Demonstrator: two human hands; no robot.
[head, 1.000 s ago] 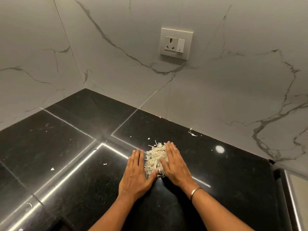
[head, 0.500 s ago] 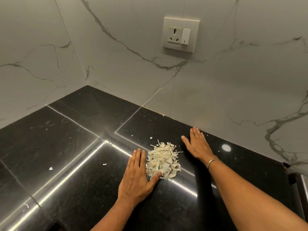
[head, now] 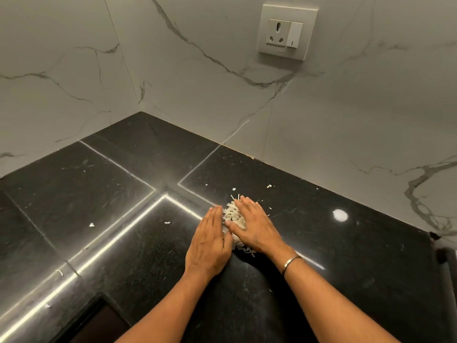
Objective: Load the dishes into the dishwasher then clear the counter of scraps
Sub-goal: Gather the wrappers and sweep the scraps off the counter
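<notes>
A small heap of pale vegetable scraps (head: 232, 214) lies on the black stone counter (head: 111, 199), squeezed between my two hands. My left hand (head: 210, 241) lies flat on the counter with straight fingers, its inner edge against the heap's left side. My right hand (head: 254, 226) lies flat over the heap's right side and top, fingers straight, thumb pressing into the scraps. Most of the heap is hidden under that hand. A metal bangle (head: 290, 262) sits on my right wrist.
Stray scrap bits dot the counter: one (head: 91, 224) to the left, one (head: 167, 222) near my left hand, some (head: 269, 186) behind the heap. Marble walls meet in a corner behind; a socket plate (head: 288, 30) hangs on the wall. A dark opening (head: 99, 323) lies at the bottom left.
My right hand, which had reached out toward the wall half a second ago, has swept back left onto the heap, pressing the scraps tighter against my left hand.
</notes>
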